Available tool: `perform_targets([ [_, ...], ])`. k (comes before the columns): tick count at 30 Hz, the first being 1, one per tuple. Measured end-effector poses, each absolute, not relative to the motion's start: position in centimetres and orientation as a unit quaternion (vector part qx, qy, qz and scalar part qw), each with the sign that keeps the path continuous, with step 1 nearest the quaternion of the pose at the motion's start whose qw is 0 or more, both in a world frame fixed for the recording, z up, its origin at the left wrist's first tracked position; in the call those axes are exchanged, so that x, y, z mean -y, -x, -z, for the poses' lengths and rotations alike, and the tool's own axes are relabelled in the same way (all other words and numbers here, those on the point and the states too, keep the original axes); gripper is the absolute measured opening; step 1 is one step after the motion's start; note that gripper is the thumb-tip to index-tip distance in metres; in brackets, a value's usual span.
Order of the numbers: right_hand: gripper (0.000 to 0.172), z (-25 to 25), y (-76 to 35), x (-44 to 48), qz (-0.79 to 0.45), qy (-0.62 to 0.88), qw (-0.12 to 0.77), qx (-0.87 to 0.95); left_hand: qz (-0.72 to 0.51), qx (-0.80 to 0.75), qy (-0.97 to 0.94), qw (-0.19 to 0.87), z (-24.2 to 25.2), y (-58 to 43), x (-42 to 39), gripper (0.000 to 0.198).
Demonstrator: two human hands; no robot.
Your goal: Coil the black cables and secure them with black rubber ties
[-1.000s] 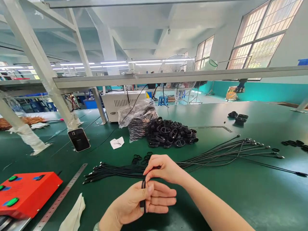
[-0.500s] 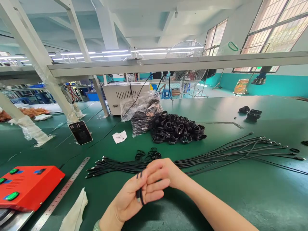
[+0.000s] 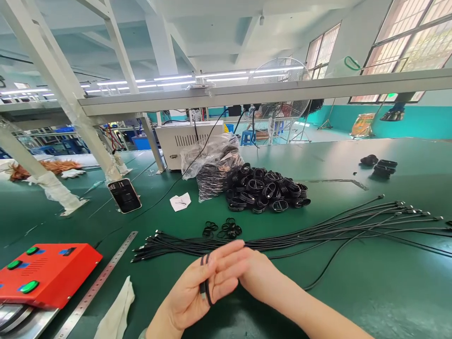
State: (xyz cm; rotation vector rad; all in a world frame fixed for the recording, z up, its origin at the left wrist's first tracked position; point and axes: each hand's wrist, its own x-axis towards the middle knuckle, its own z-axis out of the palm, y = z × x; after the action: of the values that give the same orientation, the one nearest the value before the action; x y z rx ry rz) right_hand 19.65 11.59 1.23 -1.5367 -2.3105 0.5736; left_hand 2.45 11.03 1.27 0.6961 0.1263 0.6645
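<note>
My left hand is raised above the table with its palm turned toward me. Held in it is a black cable, its silver plug lying against the palm and black loops showing round the thumb. My right hand meets the left fingertips from the right, and its own fingers are hidden behind them. Just beyond both hands stretches a bundle of straight black cables with metal plugs at the ends. Small black loops lie behind that bundle.
A pile of coiled black cables sits next to a clear plastic bag. To the left are a red box with green buttons, a steel ruler, a pale cloth and a phone against a post.
My right hand has shifted slightly right and lower, while the left keeps hold of the cable. One cable now curves out of the bundle toward my right forearm. The view has turned slightly left.
</note>
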Motion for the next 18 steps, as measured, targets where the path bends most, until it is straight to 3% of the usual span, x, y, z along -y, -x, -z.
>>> perform_targets([
  [6,0.015,-3.7,-19.7,-7.0,-0.114,0.478,-0.010,0.871,-0.450,-0.111,-0.355,0.812,-0.8,-2.3,-12.7,0.060],
  [10,0.014,-5.2,-19.4,-5.9,-0.056,0.446,-0.069,0.890,-0.479,-0.157,-0.310,0.806,-0.4,-2.5,-13.1,0.067],
  [14,0.006,-5.2,-19.2,-5.7,-0.024,0.417,-0.057,0.907,-0.479,-0.163,-0.281,0.816,-0.4,-2.9,-12.7,0.069],
  [18,0.014,-5.0,-19.5,-5.5,-0.009,0.407,-0.010,0.913,-0.476,-0.162,-0.294,0.813,-0.2,-3.0,-12.5,0.066],
])
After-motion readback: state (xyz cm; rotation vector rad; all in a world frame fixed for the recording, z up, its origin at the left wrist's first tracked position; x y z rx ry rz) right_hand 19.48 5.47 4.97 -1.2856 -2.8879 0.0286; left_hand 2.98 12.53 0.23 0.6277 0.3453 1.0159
